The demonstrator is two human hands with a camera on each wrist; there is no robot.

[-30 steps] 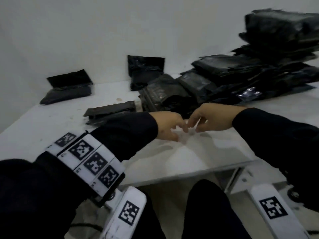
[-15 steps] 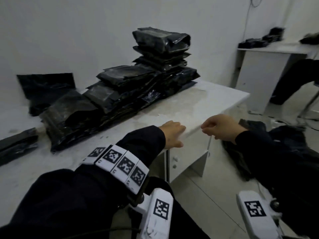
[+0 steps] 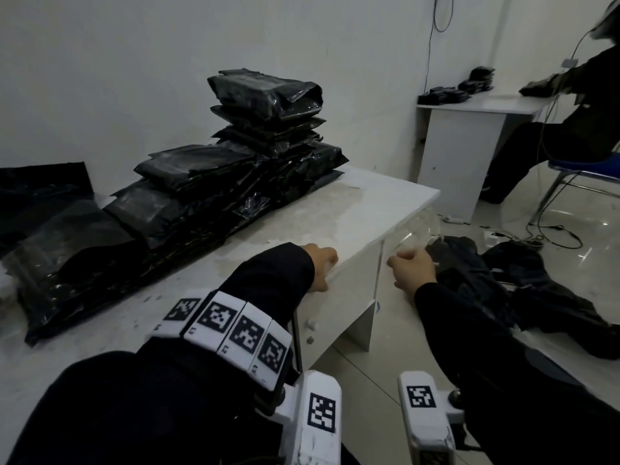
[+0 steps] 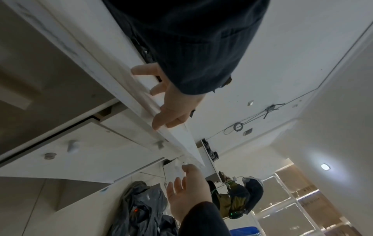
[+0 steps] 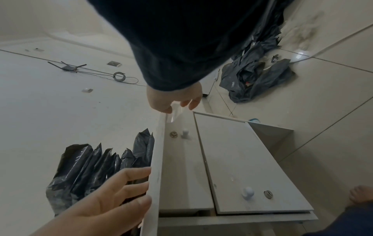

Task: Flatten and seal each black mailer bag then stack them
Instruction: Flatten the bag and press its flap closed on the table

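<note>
Filled black mailer bags [image 3: 188, 203] lie overlapped along the white table [image 3: 369, 203], rising to a tall stack [image 3: 268, 102] by the wall; their ends show in the right wrist view [image 5: 96, 166]. My left hand [image 3: 322, 263] rests with straight fingers on the table's front edge [image 4: 163, 110], holding nothing. My right hand [image 3: 411, 266] hangs off the table's right end, above the floor. Its thumb and fingers [image 5: 161, 107] pinch a clear plastic strip [image 3: 419, 226] that arcs up beside the table corner.
A crumpled black bag [image 3: 523, 286] lies on the tiled floor under my right hand. The table has two drawers with knobs [image 5: 247, 192]. Another person [image 3: 583, 122] sits on a blue chair [image 3: 583, 167] at a second white table [image 3: 483, 105] with more bags.
The head view swung right. My right hand pulled away from the left, off the table's end and downward, taking the clear strip with it. The left hand stayed at the front edge.
</note>
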